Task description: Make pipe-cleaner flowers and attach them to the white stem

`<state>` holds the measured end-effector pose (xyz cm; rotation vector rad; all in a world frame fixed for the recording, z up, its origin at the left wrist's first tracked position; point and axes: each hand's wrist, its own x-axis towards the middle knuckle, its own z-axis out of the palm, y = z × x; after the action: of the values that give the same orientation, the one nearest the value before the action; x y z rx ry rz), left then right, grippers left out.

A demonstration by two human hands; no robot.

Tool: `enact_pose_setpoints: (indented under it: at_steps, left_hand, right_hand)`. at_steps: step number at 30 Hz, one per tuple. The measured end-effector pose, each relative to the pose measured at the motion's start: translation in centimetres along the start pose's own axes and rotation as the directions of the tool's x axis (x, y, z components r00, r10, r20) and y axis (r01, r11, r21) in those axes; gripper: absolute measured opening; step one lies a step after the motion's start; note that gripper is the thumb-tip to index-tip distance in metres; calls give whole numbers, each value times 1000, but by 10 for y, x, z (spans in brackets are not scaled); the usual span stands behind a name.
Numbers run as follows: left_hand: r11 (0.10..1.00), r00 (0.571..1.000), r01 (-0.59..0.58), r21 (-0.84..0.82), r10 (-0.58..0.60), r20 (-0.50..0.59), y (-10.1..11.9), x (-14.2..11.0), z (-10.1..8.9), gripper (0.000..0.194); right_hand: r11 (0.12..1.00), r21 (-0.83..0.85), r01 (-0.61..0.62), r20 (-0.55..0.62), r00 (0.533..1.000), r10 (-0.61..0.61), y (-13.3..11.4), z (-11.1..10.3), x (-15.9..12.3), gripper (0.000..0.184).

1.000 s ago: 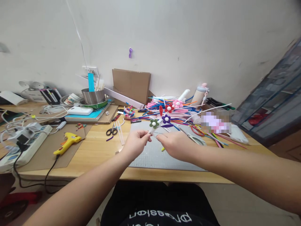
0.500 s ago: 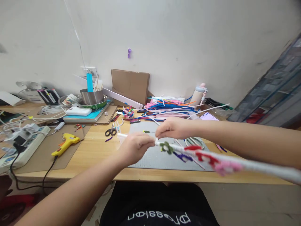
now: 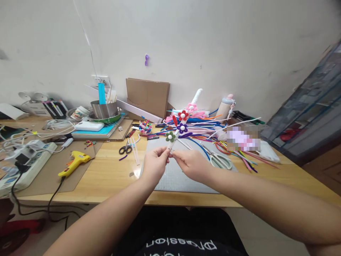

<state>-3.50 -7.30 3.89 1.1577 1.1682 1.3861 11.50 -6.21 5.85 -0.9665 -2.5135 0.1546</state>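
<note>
A white wrapped stick (image 3: 197, 97) rises at a slant in front of me, its top leaning away to the right. Fuzzy pipe-cleaner flowers with white centres run along it: a green flower (image 3: 170, 136) lowest, then a purple flower (image 3: 182, 128), a red flower (image 3: 183, 115) and a pink flower (image 3: 191, 107). My left hand (image 3: 155, 165) grips the stick's lower end between thumb and fingers. Pressed against the same end, my right hand (image 3: 194, 165) is closed with its fingertips at the stick; whether it pinches a small piece there is hidden.
Beneath my hands lies a grey cutting mat (image 3: 173, 181). Large scissors (image 3: 221, 161) rest on its right, small black scissors (image 3: 125, 148) to its left. A yellow glue gun (image 3: 74, 163) is at the left. Pipe cleaners (image 3: 197, 124) are heaped behind, near a bottle (image 3: 226, 106).
The flowered stick has swung from pointing right and toward me to standing up and away. My right hand has come down and toward me, beside my left hand at the stick's end.
</note>
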Motion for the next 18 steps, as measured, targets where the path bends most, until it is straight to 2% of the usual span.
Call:
enact_pose_setpoints:
  at_steps: [3, 6, 8, 10, 11, 13, 15, 17, 18]
  left_hand:
    - [997, 999, -24, 68, 26, -28, -5, 4, 1, 23]
    - [966, 1000, -23, 258, 25, -5, -8, 10, -5, 20]
    - [888, 998, -63, 455, 54, 34, -7, 12, -11, 15]
    - [715, 976, -218, 664, 150, 159, -2, 10, -16, 13]
    - [607, 947, -321, 727, 196, 254, 1, 8, -17, 14]
    - [409, 867, -498, 764, 210, 453, 9, 3, -19, 17]
    - [294, 764, -643, 707, 178, 620, 18, -2, -21, 17]
    - [300, 685, -721, 624, 172, 708, 28, -6, -23, 18]
    - [358, 676, -722, 592, 182, 714, 33, -7, -24, 18]
  right_hand:
    - [986, -164, -18, -79, 997, 5, -5, 3, -2, 21]
    - [923, -375, 85, -84, 989, -125, -8, 0, -2, 21]
    - [858, -468, 213, -11, 969, -247, -9, -8, -1, 20]
    - [805, -502, 317, 82, 944, -320, -9, -19, 3, 19]
    - [791, -498, 356, 125, 932, -341, -8, -26, 7, 18]
    - [781, -452, 432, 216, 902, -374, -5, -41, 16, 17]
    - [781, -366, 506, 310, 858, -410, 1, -54, 27, 19]
    - [801, -244, 547, 375, 815, -443, 9, -63, 37, 21]
    - [820, -170, 547, 383, 803, -457, 13, -65, 41, 23]
